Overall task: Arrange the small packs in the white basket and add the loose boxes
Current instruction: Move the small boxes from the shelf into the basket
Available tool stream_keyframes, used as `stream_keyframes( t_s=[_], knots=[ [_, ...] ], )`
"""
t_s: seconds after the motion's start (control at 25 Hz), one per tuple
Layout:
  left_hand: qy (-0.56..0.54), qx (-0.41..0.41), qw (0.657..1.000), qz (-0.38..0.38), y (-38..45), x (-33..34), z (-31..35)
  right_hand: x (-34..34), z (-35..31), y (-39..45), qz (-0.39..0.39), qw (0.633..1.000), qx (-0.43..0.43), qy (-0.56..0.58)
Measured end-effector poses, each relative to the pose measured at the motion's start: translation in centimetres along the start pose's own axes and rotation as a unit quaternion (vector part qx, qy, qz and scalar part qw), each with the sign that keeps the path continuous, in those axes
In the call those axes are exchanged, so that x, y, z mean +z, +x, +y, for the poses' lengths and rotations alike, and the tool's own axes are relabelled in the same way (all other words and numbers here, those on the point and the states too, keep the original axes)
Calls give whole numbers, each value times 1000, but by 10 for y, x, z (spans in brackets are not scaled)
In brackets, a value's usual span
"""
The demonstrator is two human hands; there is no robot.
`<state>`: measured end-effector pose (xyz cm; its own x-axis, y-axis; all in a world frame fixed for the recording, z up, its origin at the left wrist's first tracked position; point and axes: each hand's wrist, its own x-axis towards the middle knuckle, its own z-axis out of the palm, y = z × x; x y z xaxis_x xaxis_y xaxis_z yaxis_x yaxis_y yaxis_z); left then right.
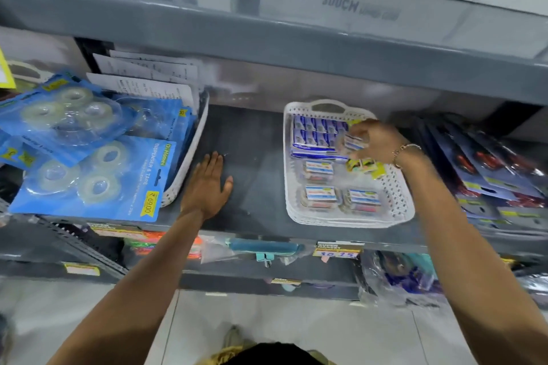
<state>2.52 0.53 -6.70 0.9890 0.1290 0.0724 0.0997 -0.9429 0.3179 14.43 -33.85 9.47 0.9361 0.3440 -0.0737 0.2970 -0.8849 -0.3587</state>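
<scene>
A white perforated basket (pixel 397 187) sits on the dark middle shelf. Rows of small blue-and-white boxes (pixel 317 133) fill its far end. Three clear small packs (pixel 320 197) with white labels lie at its near end, and little yellow packs (pixel 366 165) lie by its right wall. My right hand (pixel 375 141) hovers over the basket's right side, fingers closed on a small white-and-blue pack (pixel 353 143). My left hand (pixel 207 187) rests flat and open on the bare shelf, left of the basket.
A second white basket (pixel 184 175) at the left holds blue tape-dispenser cards (pixel 98 181) and papers. Dark carded items (pixel 489 169) lean at the right. A grey shelf (pixel 267 35) overhangs above, carrying a power-cord box. Lower shelves hold more goods.
</scene>
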Motion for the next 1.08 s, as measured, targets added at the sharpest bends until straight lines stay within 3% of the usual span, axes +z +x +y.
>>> stream_keyframes(
  t_s=[0.16,0.56,1.08],
  knots=[
    [29,-5,1000,-1,1,1,1,12,35,-12,-33,997,65,-22],
    [32,-6,999,-1,1,0,0,47,21,0,-123,983,72,-118],
    [27,-6,1000,-4,0,-2,1,56,23,-5,-97,980,62,-164]
  ],
)
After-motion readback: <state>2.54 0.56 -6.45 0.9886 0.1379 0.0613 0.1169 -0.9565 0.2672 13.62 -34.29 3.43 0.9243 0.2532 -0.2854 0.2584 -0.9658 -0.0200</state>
